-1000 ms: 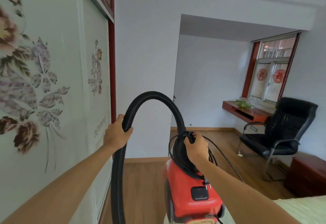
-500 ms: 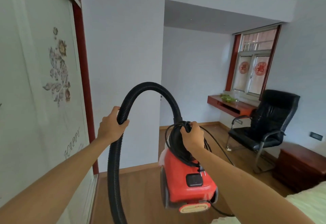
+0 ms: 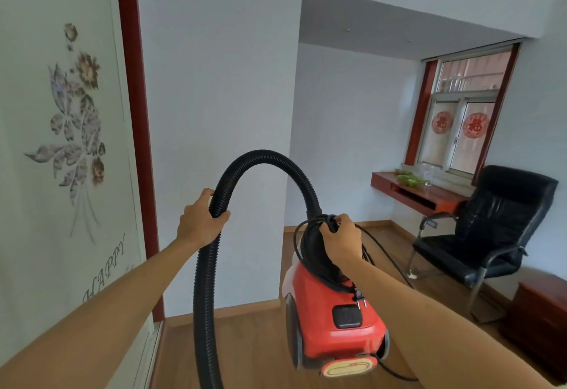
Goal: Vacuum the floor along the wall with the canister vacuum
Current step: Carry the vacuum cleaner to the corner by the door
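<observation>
Head view, room: we see a wooden floor [image 3: 254, 348], white wall [image 3: 214, 82], black chair [image 3: 491, 229].
Vacuum: red canister vacuum [image 3: 334, 318] held above the floor, cord looped on top.
Left hand [image 3: 199, 223]: grip closed round the black ribbed hose [image 3: 264, 158].
Right hand [image 3: 342, 241]: grip closed on the vacuum's handle and cord.

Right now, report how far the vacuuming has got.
Done: nothing on the floor yet. In hand: the left hand grips the black hose and the right hand carries the red canister by its top, the power cord coiled there, plug loose. Left: set down, plug in, vacuum along the wall.
</observation>
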Available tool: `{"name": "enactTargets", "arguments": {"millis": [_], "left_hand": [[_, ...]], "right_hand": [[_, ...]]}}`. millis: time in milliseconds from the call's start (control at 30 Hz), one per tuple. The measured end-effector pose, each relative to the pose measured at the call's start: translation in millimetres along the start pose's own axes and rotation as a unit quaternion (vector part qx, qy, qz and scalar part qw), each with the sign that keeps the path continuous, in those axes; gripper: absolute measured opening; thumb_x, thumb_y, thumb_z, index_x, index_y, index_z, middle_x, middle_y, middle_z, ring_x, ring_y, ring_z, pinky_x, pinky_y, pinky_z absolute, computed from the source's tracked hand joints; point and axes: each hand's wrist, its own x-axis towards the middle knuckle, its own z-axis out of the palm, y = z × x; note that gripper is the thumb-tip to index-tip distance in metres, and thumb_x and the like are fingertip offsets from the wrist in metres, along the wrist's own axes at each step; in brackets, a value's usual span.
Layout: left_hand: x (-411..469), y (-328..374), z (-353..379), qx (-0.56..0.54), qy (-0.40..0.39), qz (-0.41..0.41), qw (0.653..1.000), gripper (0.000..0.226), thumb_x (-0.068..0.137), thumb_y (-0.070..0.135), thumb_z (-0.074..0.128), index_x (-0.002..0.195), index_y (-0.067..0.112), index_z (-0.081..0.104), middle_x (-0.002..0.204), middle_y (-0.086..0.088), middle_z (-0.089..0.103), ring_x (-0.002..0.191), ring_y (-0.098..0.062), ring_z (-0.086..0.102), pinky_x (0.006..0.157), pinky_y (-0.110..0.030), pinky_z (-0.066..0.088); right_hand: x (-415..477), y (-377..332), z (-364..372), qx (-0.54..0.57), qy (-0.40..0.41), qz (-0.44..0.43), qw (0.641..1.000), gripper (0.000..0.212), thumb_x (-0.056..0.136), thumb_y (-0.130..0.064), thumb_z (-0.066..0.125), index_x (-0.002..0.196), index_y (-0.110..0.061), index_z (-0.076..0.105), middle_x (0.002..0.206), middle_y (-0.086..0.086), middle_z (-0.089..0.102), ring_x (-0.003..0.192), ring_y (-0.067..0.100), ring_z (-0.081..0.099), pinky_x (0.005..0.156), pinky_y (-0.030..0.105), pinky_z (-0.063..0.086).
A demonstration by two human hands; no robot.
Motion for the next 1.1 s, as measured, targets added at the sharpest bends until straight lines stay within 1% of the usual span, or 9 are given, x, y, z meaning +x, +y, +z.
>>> {"name": "enactTargets", "arguments": {"millis": [167,367,467,533,667,867,967,1033,1100], "left_hand": [[71,-18,29,0.009,0.008,-0.009,1.0,0.045,0.091,0.031,0.069,0.128,0.02,0.046,0.094,-0.008,0.066,0.069,-0.022,0.064,0.053,-0.025,0.046],[145,-40,56,-0.001,0.024,-0.002,1.0,0.046,0.091,0.03,0.068,0.131,0.021,0.046,0.095,-0.008,0.067,0.069,-0.021,0.064,0.052,-0.024,0.045],[178,-51,67,-0.005,0.025,-0.003,1.0,0.044,0.092,0.029,0.067,0.131,0.023,0.046,0.088,-0.007,0.066,0.067,-0.021,0.064,0.054,-0.025,0.046],[199,-55,77,-0.015,0.023,-0.005,1.0,0.043,0.091,0.029,0.067,0.129,0.025,0.047,0.084,-0.007,0.066,0.066,-0.023,0.065,0.055,-0.028,0.05],[241,-69,101,-0.018,0.011,-0.003,1.0,0.044,0.091,0.03,0.067,0.13,0.025,0.047,0.085,-0.006,0.065,0.066,-0.022,0.065,0.054,-0.026,0.049],[323,-97,140,-0.025,-0.02,0.008,0.999,0.046,0.09,0.031,0.069,0.13,0.027,0.048,0.086,-0.003,0.067,0.07,-0.023,0.067,0.066,-0.034,0.057],[369,-110,163,-0.026,-0.036,0.02,0.999,0.046,0.09,0.031,0.069,0.13,0.026,0.048,0.086,-0.003,0.067,0.072,-0.023,0.066,0.068,-0.035,0.057],[401,-118,178,-0.029,-0.051,0.03,0.998,0.046,0.09,0.031,0.069,0.13,0.025,0.048,0.085,-0.003,0.067,0.07,-0.023,0.066,0.064,-0.033,0.056],[432,-123,191,-0.03,-0.068,0.044,0.996,0.046,0.09,0.029,0.07,0.13,0.023,0.048,0.084,-0.003,0.066,0.066,-0.02,0.066,0.055,-0.027,0.05]], "right_hand": [[78,-2,42,0.011,-0.005,-0.008,1.0,0.026,0.097,-0.026,0.055,0.117,-0.011,0.05,0.087,-0.001,0.056,0.077,0.018,0.058,0.068,0.035,0.054],[160,-10,84,0.025,0.008,-0.028,0.999,0.026,0.095,-0.029,0.056,0.115,-0.013,0.051,0.096,0.003,0.059,0.086,0.023,0.061,0.077,0.044,0.058],[193,-11,101,0.036,0.02,-0.031,0.999,0.019,0.095,-0.029,0.056,0.109,-0.018,0.049,0.093,0.001,0.057,0.085,0.024,0.062,0.077,0.046,0.058],[214,-12,111,0.039,0.023,-0.03,0.999,0.02,0.095,-0.03,0.056,0.11,-0.017,0.05,0.091,-0.001,0.056,0.084,0.024,0.062,0.076,0.047,0.058],[252,-8,133,0.046,0.028,-0.026,0.998,0.024,0.096,-0.027,0.056,0.115,-0.013,0.052,0.087,-0.003,0.055,0.08,0.021,0.06,0.072,0.041,0.057],[318,3,169,0.042,0.048,0.0,0.998,0.026,0.096,-0.026,0.056,0.117,-0.011,0.052,0.087,-0.003,0.055,0.074,0.016,0.058,0.068,0.038,0.056],[355,9,191,0.026,0.067,0.006,0.997,0.027,0.097,-0.026,0.056,0.119,-0.01,0.052,0.086,-0.003,0.054,0.068,0.01,0.052,0.058,0.029,0.047],[381,12,202,0.015,0.079,0.008,0.997,0.028,0.097,-0.025,0.056,0.121,-0.01,0.052,0.087,-0.003,0.056,0.066,0.006,0.05,0.054,0.025,0.042],[405,14,211,0.008,0.094,0.016,0.995,0.03,0.097,-0.024,0.056,0.123,-0.009,0.052,0.082,-0.007,0.052,0.066,0.005,0.05,0.053,0.022,0.04]]}}
